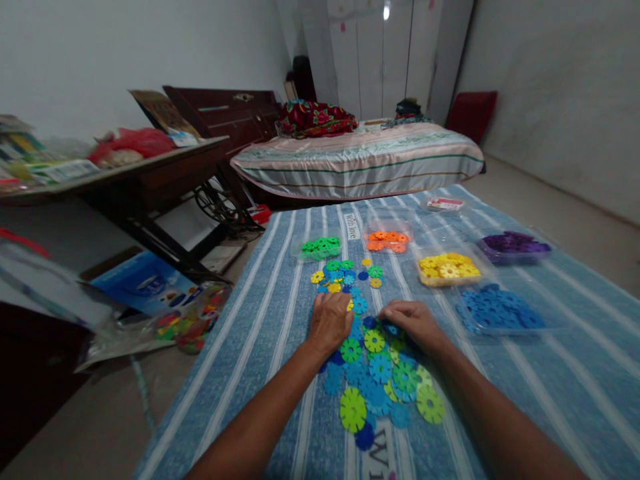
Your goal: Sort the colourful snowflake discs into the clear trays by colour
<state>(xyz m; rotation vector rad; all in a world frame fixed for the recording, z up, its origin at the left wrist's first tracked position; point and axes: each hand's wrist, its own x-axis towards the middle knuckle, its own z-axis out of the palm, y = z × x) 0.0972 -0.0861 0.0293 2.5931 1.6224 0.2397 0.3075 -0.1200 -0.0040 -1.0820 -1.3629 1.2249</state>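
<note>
A heap of flat plastic snowflake discs in blue, green and yellow lies on a blue striped cloth. My left hand rests palm down on the heap's far left side, fingers curled over some discs. My right hand lies on the heap's right side, its fingers bent and pinched at a blue disc. What either hand holds is hidden under the fingers. More loose discs lie just beyond my hands.
Clear trays hold sorted discs: green, orange, yellow, purple, blue. A bag of mixed discs lies on the floor to the left. A dark table and a bed stand behind.
</note>
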